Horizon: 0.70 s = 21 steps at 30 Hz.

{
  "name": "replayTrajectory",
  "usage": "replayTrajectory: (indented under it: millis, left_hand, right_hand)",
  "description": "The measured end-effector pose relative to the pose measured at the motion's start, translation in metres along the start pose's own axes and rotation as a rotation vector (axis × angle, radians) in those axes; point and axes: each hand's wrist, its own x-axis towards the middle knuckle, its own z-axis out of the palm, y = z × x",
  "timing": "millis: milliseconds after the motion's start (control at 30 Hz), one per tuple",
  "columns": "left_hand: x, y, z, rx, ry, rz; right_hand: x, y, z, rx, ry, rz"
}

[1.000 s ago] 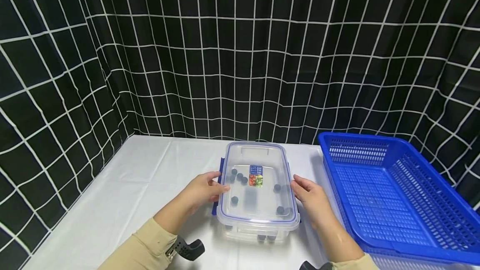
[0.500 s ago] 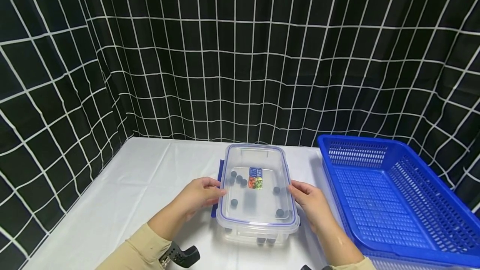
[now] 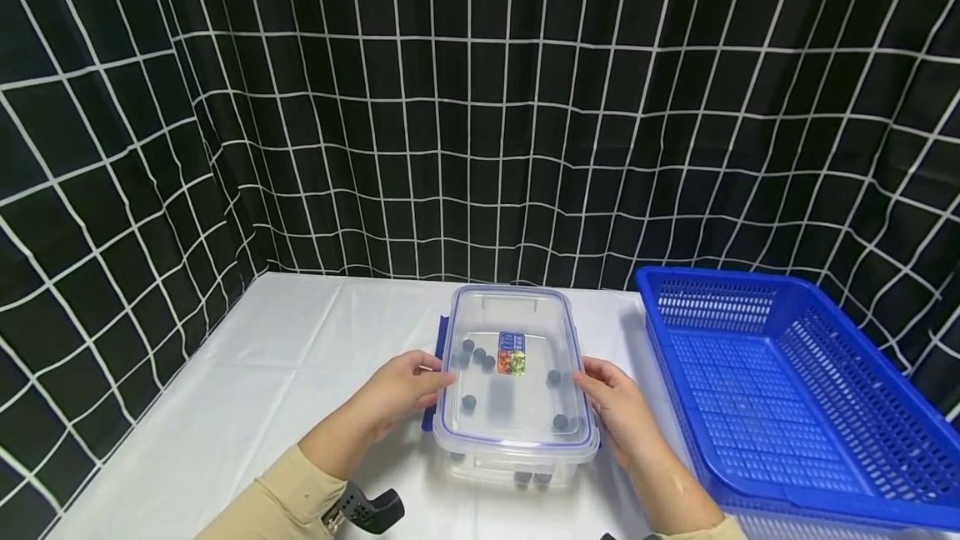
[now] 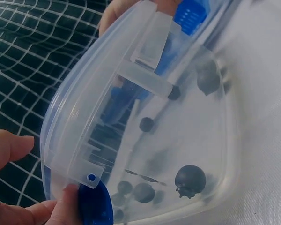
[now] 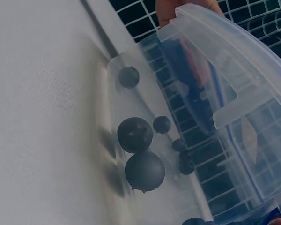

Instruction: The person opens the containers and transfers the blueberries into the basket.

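A clear plastic food storage box (image 3: 512, 465) stands on the white table, its lid (image 3: 480, 315) on top with a blue seal and a fruit label. Several dark blueberries (image 4: 190, 179) lie loose inside. My left hand (image 3: 393, 394) is at the box's left side, thumb above the lid rim and fingers by a blue latch (image 4: 94, 204) that hangs swung out. In the left wrist view that thumb is apart from the lid. My right hand (image 3: 622, 407) mirrors it on the right side, thumb over the lid edge; its other fingers are mostly hidden.
A large blue perforated basket (image 3: 765, 407) stands to the right of the box. Behind the table (image 3: 300, 315) hangs a black curtain (image 3: 495, 107) with a white grid. Black wrist straps (image 3: 371, 511) sit at the sleeves.
My left hand has shifted slightly left and its thumb has drawn back towards the lid's edge. My right thumb has moved left onto the lid rim. The box stays in place.
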Motion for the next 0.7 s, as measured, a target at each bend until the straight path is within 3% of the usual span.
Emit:
replayTrajectory:
  millis: [433, 700]
  left_hand:
    - [-0.0014, 0.0032, -0.0010, 0.082, -0.046, 0.005]
    - [-0.0020, 0.0046, -0.0021, 0.114, -0.077, 0.013]
  right_hand:
    - [0.0002, 0.0019, 0.0055, 0.115, 0.010, 0.011]
    - [-0.0003, 0.0024, 0.0057, 0.113, 0.008, 0.008]
